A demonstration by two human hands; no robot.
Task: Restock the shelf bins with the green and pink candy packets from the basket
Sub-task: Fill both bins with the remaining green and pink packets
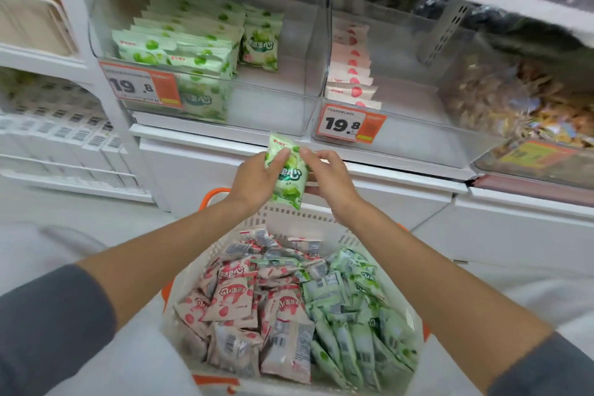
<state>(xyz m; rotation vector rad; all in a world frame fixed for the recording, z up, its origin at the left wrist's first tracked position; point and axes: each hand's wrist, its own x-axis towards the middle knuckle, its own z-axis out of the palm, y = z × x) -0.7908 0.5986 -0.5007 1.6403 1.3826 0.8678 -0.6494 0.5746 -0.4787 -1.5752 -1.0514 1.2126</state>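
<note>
A green candy packet point(287, 174) is held upright above the basket, just below the shelf edge. My left hand point(257, 177) grips its left side and my right hand point(328, 175) pinches its right side. The white basket point(299, 217) with orange handles stands below, holding several pink packets point(238, 299) on the left and several green packets point(356, 315) on the right. The clear left bin point(266, 106) holds rows of green packets point(189, 38). In the clear middle bin point(414, 135) a row of pink packets point(352, 74) stands along its left wall.
Orange price tags reading 19.8 hang on the left bin point(141, 87) and the middle bin point(350, 124). A bin of mixed brown snacks point(520, 103) sits at the right. White boxed goods point(61, 132) fill the shelf unit at the left. White cabinet fronts point(385, 202) run below the shelf.
</note>
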